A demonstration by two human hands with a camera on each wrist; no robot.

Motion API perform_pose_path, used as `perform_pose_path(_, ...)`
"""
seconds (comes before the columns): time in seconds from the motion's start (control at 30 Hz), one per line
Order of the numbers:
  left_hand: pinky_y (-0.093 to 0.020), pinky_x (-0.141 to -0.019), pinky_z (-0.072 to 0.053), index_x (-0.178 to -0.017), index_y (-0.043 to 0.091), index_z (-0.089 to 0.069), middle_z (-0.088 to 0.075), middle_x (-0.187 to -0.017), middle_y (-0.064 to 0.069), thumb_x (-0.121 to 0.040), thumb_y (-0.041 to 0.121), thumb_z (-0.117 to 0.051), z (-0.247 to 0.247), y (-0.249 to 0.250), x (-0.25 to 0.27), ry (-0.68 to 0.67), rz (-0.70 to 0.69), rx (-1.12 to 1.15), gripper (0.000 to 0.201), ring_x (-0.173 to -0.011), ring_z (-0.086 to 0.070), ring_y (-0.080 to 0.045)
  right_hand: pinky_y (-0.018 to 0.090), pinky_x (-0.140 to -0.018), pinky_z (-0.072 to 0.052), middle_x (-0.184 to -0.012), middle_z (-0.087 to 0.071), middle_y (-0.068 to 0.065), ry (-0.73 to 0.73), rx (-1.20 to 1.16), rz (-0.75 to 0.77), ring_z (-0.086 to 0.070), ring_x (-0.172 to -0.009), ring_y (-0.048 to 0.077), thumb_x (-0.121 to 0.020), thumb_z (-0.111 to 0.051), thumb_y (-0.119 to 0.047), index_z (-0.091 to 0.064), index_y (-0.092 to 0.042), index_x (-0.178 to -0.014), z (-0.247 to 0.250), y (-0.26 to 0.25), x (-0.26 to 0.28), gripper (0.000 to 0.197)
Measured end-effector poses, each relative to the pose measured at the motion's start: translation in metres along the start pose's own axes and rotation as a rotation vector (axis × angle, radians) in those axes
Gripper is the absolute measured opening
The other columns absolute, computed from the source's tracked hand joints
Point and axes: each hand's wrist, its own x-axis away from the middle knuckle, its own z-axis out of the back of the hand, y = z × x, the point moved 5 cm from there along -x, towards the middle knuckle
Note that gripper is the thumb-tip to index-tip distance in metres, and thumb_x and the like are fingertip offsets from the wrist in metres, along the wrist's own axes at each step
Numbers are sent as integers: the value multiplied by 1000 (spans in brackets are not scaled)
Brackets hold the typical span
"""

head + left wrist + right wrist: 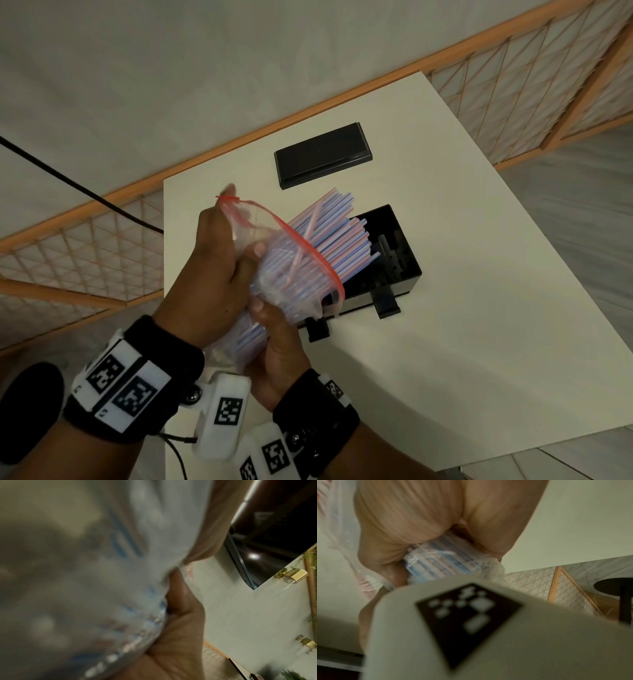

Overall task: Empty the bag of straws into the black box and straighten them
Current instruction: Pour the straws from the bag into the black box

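A clear zip bag [274, 246] with a red seal strip is held tilted over the open black box [390, 250] on the white table [462, 308]. Red- and blue-striped straws [329, 226] stick out of the bag's open mouth, their ends over the box. My left hand [219, 260] grips the bag's upper side, thumb pressing the plastic. My right hand [274, 342] grips the bag's bottom end around the straw bundle [440, 563]. In the left wrist view the bag [102, 574] fills the picture, blurred, beside my fingers [180, 601].
The box's black lid [322, 154] lies flat on the table behind the box. A wooden lattice fence [513, 85] runs behind the table. A black cable [85, 192] crosses the floor at left. Bare tabletop extends to the right of the box.
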Motion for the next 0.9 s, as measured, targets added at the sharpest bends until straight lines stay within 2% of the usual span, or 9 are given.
perform_pose_path(0.07, -1, -66, -49, -139, 20, -31, -51, -119, 12, -101, 36, -50, 0, -5, 0, -49, 51, -12, 45, -94, -61, 7, 34, -83, -60, -122, -69, 18, 16, -13, 2, -72, -105, 26, -54, -97, -37, -49, 0, -143, -1, 0, 0, 108)
perform_pose_path(0.13, -9, -65, -45, -126, 22, -42, -53, -109, 9, -97, 51, -41, -2, -6, -2, -114, 36, -106, 42, -94, -60, -3, 33, -79, -61, -118, -72, 16, 32, -39, 13, -73, -101, 24, -48, -100, -37, -54, -1, -139, -2, 1, -1, 109)
perform_pose_path(0.3, -11, -72, -37, -125, 27, -51, -58, -116, 6, -97, 57, -41, 5, 4, -9, -173, -64, -255, 42, -92, -56, -5, 32, -80, -61, -124, -71, 15, 52, -79, -5, -72, -106, 23, -44, -101, -37, -51, -3, -143, -11, 1, -3, 116)
perform_pose_path(0.4, -11, -66, -39, -133, 32, -52, -67, -102, 17, -96, 57, -44, 12, 18, -14, -228, -86, -275, 45, -80, -60, 7, 37, -97, -56, -137, -64, 16, 87, -82, 4, -63, -125, 27, -53, -97, -42, -53, -8, -143, -14, 4, -6, 106)
perform_pose_path(0.47, -13, -66, -41, -118, 29, -64, -69, -88, 18, -96, 57, -41, 12, 22, -19, -292, -92, -292, 43, -76, -60, 6, 47, -113, -44, -144, -57, 18, 109, -66, 8, -53, -136, 32, -70, -87, -40, -58, -11, -140, -15, 5, -8, 81)
perform_pose_path(0.57, -23, -73, -50, -102, 20, -74, -74, -82, 4, -101, 49, -42, 9, 19, -31, -382, -88, -270, 43, -73, -67, -8, 45, -108, -49, -145, -56, 20, 114, -108, 40, -54, -135, 33, -69, -89, -41, -53, -9, -144, -18, 3, -11, 89)
perform_pose_path(0.67, -9, -68, -49, -96, 22, -76, -77, -79, 4, -102, 43, -47, 5, 15, -40, -433, -67, -164, 37, -77, -70, -8, 52, -115, -40, -147, -53, 23, 97, -129, 121, -49, -138, 39, -70, -89, -40, -48, -9, -147, -23, 0, -15, 93)
perform_pose_path(0.73, 0, -65, -46, -90, 30, -75, -77, -82, 15, -102, 40, -48, 7, 17, -40, -448, -53, -63, 31, -79, -72, -2, 60, -117, -35, -147, -50, 28, 99, -99, 175, -45, -138, 46, -74, -87, -36, -49, -8, -146, -20, -4, -15, 87)
perform_pose_path(0.9, 0, -69, -48, -91, 30, -74, -79, -82, 20, -102, 33, -47, 11, 19, -33, -413, -12, 177, 29, -76, -73, 4, 55, -107, -47, -137, -62, 21, 10, -37, 294, -58, -126, 41, -76, -77, -18, -61, -13, -134, -23, -20, -9, 60)
